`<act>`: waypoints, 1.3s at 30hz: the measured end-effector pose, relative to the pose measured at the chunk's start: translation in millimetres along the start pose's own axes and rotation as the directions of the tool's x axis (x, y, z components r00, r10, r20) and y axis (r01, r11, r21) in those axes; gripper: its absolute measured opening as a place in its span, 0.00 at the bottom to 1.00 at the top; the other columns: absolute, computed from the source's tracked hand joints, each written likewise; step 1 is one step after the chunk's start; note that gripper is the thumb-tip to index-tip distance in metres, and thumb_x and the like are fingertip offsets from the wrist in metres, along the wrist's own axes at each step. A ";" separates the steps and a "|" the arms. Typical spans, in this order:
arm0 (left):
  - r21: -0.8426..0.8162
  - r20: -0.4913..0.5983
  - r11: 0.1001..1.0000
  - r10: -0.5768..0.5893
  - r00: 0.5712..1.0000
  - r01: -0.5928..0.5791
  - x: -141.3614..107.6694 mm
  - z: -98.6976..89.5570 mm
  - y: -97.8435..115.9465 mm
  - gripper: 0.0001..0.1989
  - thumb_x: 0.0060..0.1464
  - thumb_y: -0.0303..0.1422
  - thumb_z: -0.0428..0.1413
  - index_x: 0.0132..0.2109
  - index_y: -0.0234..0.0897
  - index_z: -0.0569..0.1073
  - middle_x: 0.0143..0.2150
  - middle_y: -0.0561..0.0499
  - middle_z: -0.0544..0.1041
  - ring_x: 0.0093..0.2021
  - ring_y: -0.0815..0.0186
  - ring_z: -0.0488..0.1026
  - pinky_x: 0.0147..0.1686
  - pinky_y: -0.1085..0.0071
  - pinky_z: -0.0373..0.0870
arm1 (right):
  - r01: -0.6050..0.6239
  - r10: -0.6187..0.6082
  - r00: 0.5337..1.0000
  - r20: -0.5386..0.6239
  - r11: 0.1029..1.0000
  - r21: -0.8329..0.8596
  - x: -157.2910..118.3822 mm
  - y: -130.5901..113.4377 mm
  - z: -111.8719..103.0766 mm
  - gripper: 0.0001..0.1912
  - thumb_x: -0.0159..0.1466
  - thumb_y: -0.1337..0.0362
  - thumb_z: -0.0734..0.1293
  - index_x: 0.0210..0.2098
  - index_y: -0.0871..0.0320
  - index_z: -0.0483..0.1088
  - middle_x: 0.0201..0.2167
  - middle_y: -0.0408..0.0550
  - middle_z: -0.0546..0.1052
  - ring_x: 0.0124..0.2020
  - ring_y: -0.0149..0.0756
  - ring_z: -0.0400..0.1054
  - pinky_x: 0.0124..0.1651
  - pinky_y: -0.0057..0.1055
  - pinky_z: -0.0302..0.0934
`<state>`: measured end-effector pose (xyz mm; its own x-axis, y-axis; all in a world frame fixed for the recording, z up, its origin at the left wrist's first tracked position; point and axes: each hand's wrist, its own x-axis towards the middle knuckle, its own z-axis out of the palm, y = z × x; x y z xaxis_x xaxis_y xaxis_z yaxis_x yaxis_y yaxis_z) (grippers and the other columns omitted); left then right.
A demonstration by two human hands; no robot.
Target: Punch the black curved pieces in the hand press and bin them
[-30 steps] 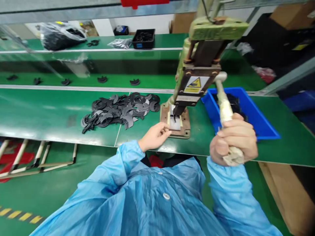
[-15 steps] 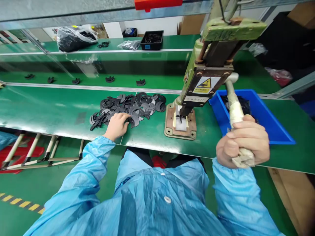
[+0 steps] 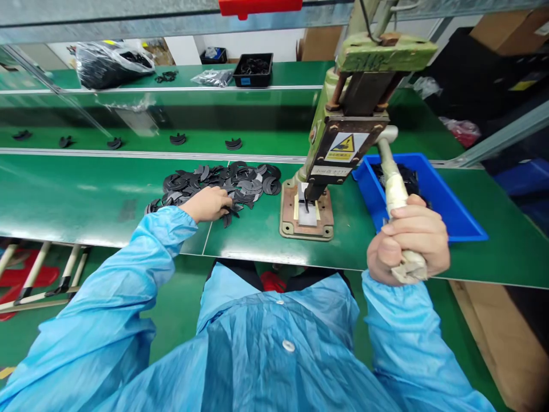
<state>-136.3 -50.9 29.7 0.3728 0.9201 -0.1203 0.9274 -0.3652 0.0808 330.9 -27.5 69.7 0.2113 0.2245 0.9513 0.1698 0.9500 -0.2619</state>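
Observation:
My left hand (image 3: 210, 203) is at the near edge of a pile of curved black pieces (image 3: 246, 183), fingers curled down and closed on one or more of them. A few crescent ends (image 3: 227, 221) stick out below the fingertips, which are partly hidden. My right hand (image 3: 409, 240) is wrapped round the taped lever handle (image 3: 394, 186) of a green hand press (image 3: 351, 137). Under the press ram, a dark piece (image 3: 306, 205) shows on the metal fixture (image 3: 307, 217) of the base plate. Whether the ram touches it I cannot tell.
A blue bin (image 3: 457, 209) with dark contents stands right of the press, behind my right hand. Several curved pieces (image 3: 234, 144) lie spaced along the strip behind the bench. On the back shelf are a black tray (image 3: 253, 80) and a plastic bag (image 3: 114, 68).
My left hand has shifted slightly over the pile, and a few pieces at its near edge have come towards me. My right hand keeps the lever. The whole view has shifted a little.

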 end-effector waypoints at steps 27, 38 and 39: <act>-0.984 0.030 0.155 -0.369 0.929 0.093 130.5 12.3 153.9 0.15 0.57 0.37 0.72 0.34 0.35 0.75 0.27 0.54 0.77 0.25 0.72 0.70 0.27 0.75 0.66 | 0.003 0.007 0.992 0.125 0.997 -0.082 1.9 -19.6 -1.3 0.16 0.69 0.55 0.72 0.29 0.52 0.67 0.28 0.40 0.74 0.43 0.38 0.78 0.62 0.61 0.74; -0.968 0.003 0.238 -0.297 0.955 0.078 145.0 25.2 143.0 0.15 0.54 0.37 0.73 0.35 0.35 0.76 0.28 0.51 0.79 0.26 0.69 0.74 0.29 0.73 0.71 | -0.026 0.039 0.990 0.136 0.995 -0.095 2.8 -22.4 -3.6 0.16 0.68 0.54 0.71 0.29 0.51 0.66 0.28 0.39 0.73 0.42 0.39 0.78 0.63 0.64 0.74; -0.968 0.006 0.237 -0.288 0.958 0.077 145.3 25.5 142.1 0.16 0.54 0.38 0.73 0.35 0.35 0.75 0.28 0.51 0.79 0.26 0.69 0.73 0.29 0.73 0.71 | -0.030 0.043 0.990 0.138 0.995 -0.091 3.0 -22.5 -3.7 0.16 0.68 0.54 0.71 0.29 0.51 0.65 0.28 0.39 0.73 0.43 0.39 0.78 0.63 0.64 0.74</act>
<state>50.4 27.3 -1.5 0.0906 0.9854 -0.1441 0.2195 0.1214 0.9680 331.3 -49.1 77.9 0.0839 0.2925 0.9526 0.2499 0.9192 -0.3043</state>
